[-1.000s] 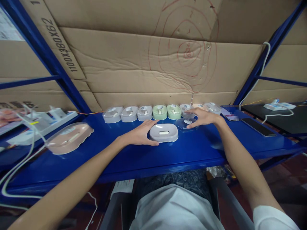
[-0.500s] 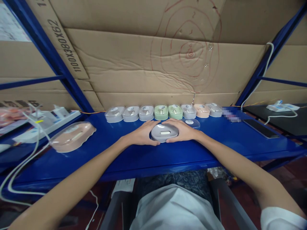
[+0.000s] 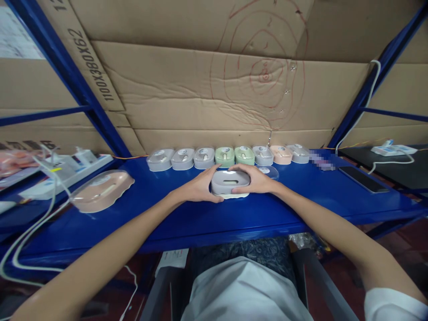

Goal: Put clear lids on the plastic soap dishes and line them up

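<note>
In front of me, a grey oval soap dish (image 3: 224,186) with a slot in its middle is raised slightly off its pale white base (image 3: 230,195). My left hand (image 3: 199,187) curves round its left end, the thumb low by the base. Round the right end is my right hand (image 3: 256,179), closed, with its thumb along the dish's front wall. Just behind my right hand lies a clear lid (image 3: 270,172) with a round label, partly covered by the fingers.
Several lidded soap dishes in grey, green (image 3: 224,157) and peach (image 3: 281,154) line the back of the blue table (image 3: 187,223). A larger peach box (image 3: 100,191) sits at the left beside power strips (image 3: 72,171) and white cables. A phone (image 3: 364,179) lies at the right.
The grey dish has come up from its white base, which now shows beneath it. Its slot, filled with white before, now looks dark. Both hands stay around it.
</note>
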`<state>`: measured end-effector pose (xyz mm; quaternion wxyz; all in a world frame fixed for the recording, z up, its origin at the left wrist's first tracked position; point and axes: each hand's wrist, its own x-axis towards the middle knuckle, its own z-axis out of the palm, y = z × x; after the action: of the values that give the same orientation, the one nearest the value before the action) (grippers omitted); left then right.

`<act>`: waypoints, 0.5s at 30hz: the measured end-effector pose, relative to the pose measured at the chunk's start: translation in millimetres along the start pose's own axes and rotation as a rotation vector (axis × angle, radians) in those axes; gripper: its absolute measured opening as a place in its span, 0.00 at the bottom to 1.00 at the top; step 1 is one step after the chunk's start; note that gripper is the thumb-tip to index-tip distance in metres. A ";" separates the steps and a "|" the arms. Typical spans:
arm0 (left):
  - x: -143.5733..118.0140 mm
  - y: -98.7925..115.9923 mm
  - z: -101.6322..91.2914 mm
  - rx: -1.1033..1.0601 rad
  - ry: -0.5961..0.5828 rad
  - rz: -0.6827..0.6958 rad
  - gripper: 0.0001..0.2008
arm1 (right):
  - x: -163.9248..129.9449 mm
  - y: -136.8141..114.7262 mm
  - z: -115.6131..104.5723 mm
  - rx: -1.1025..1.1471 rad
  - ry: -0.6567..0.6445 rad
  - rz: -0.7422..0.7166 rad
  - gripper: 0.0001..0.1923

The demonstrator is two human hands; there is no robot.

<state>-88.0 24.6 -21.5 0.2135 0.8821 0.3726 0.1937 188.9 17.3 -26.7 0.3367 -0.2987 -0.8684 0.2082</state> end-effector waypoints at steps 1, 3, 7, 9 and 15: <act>-0.1 -0.2 -0.3 -0.009 0.004 -0.014 0.66 | 0.6 1.3 -1.4 0.021 0.016 0.002 0.37; 0.1 -0.1 -0.9 -0.031 0.014 -0.022 0.68 | 1.9 4.5 -6.8 0.056 0.041 0.006 0.36; 1.7 -0.5 -2.4 -0.083 0.008 0.031 0.68 | 2.1 11.2 -29.4 0.068 0.075 0.030 0.34; 2.4 -0.8 -3.4 -0.088 -0.007 0.047 0.66 | -0.1 14.1 -45.3 0.031 0.071 0.041 0.33; 0.8 0.1 -10.1 0.032 -0.057 0.041 0.53 | -10.0 21.8 -84.2 -0.146 -0.006 0.096 0.32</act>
<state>-92.5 27.4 -12.9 0.2059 0.8981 0.3510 0.1667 262.8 40.2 14.2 0.3011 -0.3630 -0.8670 0.1610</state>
